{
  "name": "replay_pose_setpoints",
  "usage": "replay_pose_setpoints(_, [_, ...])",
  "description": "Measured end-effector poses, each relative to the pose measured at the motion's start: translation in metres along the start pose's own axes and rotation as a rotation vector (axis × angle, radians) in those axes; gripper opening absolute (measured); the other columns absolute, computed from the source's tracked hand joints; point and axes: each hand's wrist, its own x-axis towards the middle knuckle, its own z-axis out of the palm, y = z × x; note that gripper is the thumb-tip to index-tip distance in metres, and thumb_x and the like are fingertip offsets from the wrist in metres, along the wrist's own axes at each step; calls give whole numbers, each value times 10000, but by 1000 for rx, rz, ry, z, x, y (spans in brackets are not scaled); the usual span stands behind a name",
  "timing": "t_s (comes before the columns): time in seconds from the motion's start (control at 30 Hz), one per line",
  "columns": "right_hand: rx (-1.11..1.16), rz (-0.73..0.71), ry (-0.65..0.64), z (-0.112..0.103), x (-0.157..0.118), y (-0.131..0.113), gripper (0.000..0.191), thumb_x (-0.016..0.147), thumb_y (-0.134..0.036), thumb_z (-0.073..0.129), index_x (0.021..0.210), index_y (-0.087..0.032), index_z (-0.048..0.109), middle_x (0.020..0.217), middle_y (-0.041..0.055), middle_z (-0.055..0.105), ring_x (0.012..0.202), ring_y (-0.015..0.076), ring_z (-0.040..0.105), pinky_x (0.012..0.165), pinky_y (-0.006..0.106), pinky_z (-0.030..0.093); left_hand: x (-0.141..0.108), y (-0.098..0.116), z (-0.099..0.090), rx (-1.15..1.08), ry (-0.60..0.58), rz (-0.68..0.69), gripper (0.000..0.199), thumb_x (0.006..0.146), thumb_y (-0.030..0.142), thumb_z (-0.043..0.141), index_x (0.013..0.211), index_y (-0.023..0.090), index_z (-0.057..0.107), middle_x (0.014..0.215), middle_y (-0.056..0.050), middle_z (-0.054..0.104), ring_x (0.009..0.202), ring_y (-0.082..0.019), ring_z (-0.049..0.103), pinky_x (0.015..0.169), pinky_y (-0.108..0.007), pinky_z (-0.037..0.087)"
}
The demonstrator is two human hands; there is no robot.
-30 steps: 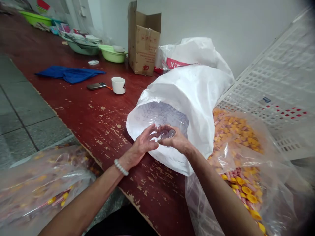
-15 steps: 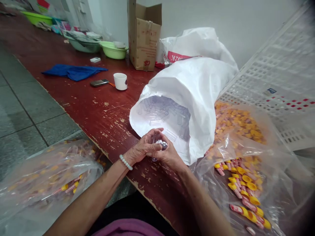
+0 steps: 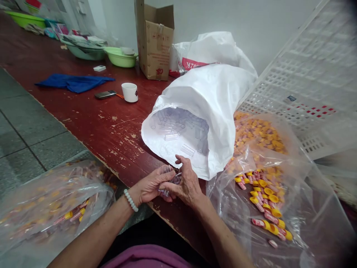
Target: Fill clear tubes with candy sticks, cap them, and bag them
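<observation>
My left hand, with a beaded bracelet at the wrist, is closed around several clear plastic tubes. Close against it, my right hand grips more clear tubes between thumb and fingers, its index finger raised. How many tubes each hand has is hard to make out. Just beyond the hands, a white sack lies on its side with its mouth towards me. Loose clear tubes lie inside it.
Right of the sack, a clear plastic bag holds yellow-capped pink pieces; a similar bag sits lower left. A white basket leans at the right. A cup, phone, blue cloth and carton are on the red table.
Both hands have come down and slightly nearer me, and turned, showing more of the clear tubes. My right index finger has lifted. The camera view has shifted a little to the right.
</observation>
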Motion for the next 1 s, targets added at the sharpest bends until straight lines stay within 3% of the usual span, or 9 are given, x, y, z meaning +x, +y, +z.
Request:
replay_pose_setpoints(0.1, [-93, 5, 34, -17, 18, 10, 641, 738, -458, 661, 1271, -201, 415, 1201, 108, 516, 944, 218, 560, 769, 333, 493, -3, 0, -8, -148, -26, -54, 394, 735, 319, 715, 1020, 192, 474, 808, -27, 629, 543, -134, 634, 382, -172, 465])
replay_pose_setpoints(0.2, [-394, 176, 119, -29, 45, 32, 480, 816, -348, 588, 1249, -173, 479, 1239, 114, 535, 1024, 239, 554, 844, 344, 461, -6, 2, -12, -308, 70, -93, 453, 667, 272, 778, 1022, 171, 515, 816, -34, 645, 599, -146, 655, 453, -191, 505])
replay_pose_setpoints(0.3, [-648, 289, 12, -30, 66, 50, 398, 807, -157, 528, 1203, -192, 553, 1158, 93, 605, 1065, 257, 551, 858, 345, 438, -8, 6, -10, -359, 124, -51, 430, 671, 201, 772, 1036, 152, 550, 865, -49, 660, 708, -197, 687, 600, -286, 568])
replay_pose_setpoints(0.43, [-667, 316, -22, -24, 67, 56, 447, 783, -87, 480, 1216, -172, 549, 1119, 108, 622, 1009, 238, 581, 811, 326, 444, -8, 10, -8, -326, 111, 39, 495, 601, 48, 773, 1047, 150, 586, 850, -31, 662, 780, -225, 689, 742, -377, 560])
replay_pose_setpoints(0.5, [-540, 312, 30, -21, 58, 50, 462, 789, -104, 471, 1248, -134, 515, 1116, 121, 621, 961, 216, 590, 812, 322, 444, -5, 10, -8, -278, 139, 88, 478, 569, 7, 768, 1000, 142, 611, 809, -20, 659, 787, -222, 685, 784, -401, 541])
replay_pose_setpoints(0.63, [21, 277, 178, -14, 32, 23, 380, 799, -268, 532, 1150, -127, 567, 990, 84, 654, 749, 155, 578, 725, 295, 462, 4, 5, -5, -135, 223, 255, 299, 588, 46, 763, 849, 114, 634, 813, -34, 660, 796, -168, 648, 759, -305, 506])
replay_pose_setpoints(0.73, [323, 267, 145, -7, 15, 2, 313, 788, -349, 571, 1038, -163, 601, 936, 45, 648, 658, 115, 527, 631, 254, 445, 6, 1, 1, 0, 219, 402, 248, 609, 85, 760, 814, 115, 622, 943, -42, 658, 854, -138, 615, 779, -246, 467])
replay_pose_setpoints(1.0, [586, 343, 138, 2, -3, -1, 270, 754, -304, 598, 997, -186, 591, 734, -21, 596, 546, 81, 454, 517, 212, 365, 7, -9, 13, 10, 137, 509, 553, 655, 82, 727, 1103, 245, 447, 1181, -43, 601, 954, -159, 615, 833, -303, 465])
